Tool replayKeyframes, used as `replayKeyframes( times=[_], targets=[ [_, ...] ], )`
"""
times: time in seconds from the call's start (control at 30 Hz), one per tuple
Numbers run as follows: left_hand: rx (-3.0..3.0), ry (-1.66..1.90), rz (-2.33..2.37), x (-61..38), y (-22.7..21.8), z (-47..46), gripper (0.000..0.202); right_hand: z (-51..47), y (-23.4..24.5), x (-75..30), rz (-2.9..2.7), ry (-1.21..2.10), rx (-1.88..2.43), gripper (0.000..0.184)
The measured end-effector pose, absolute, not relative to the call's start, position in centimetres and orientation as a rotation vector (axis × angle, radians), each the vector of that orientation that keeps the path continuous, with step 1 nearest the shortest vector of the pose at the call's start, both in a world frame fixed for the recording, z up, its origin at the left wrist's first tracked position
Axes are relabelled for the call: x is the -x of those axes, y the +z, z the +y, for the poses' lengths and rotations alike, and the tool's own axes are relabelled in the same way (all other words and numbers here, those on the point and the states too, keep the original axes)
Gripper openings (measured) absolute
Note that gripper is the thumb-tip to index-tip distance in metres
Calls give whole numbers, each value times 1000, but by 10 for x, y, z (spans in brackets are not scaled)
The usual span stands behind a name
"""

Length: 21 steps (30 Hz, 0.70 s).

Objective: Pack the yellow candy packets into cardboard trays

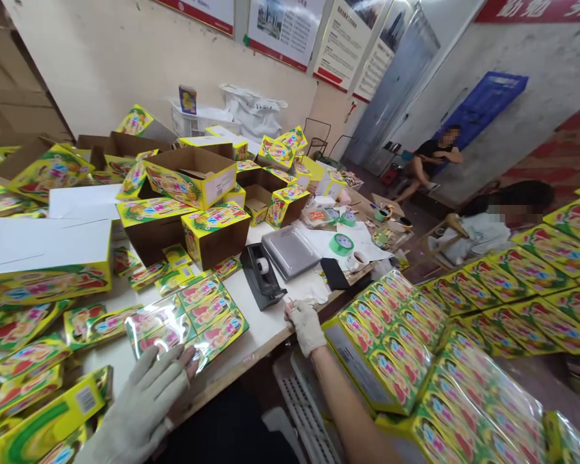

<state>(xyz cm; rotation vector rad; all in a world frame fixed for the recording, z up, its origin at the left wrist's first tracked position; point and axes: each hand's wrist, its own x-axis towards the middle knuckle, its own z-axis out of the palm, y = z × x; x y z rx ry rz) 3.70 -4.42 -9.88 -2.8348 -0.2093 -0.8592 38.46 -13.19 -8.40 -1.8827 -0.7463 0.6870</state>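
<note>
My left hand (pixel 142 399), in a pale glove with bare fingertips, lies with its fingers stretched out on the near edge of a flat pack (pixel 217 316). The pack is several small yellow-green fruit-printed boxes under shiny clear film. My right hand (pixel 307 327), gloved the same way, is at the table's front edge by the cutting end of a black tape dispenser (pixel 263 277). Its fingers are pinched together; whatever is between the tips is too small to make out. A small tape roll (pixel 262 265) sits in the dispenser.
Open printed cartons (pixel 191 174) crowd the back of the table, with loose small boxes (pixel 24 322) at left. Behind the dispenser lie clear plastic sheets (pixel 290 250) and a green tape roll (pixel 341 243). Filled cartons (pixel 381 335) stand at right. Two people (pixel 437 154) sit beyond.
</note>
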Motion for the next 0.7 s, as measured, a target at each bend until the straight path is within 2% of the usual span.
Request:
replayKeyframes(
  times=[0.2, 0.4, 0.57, 0.7],
  targets=[
    [2872, -973, -599, -28, -92, -71, 27, -120, -104, -384, -591, 861, 1812, 22],
    [2965, -1064, -706, -30, -84, -87, 40, -139, -88, -365, -677, 1080, 1729, 28],
    [2977, -1085, -783, -33, -75, -91, 37, -163, -79, -279, -830, 1407, 1455, 39],
    [2897, -1106, -782, -36, -67, -91, 42, -158, -82, -226, -834, 1463, 1420, 41]
  ],
)
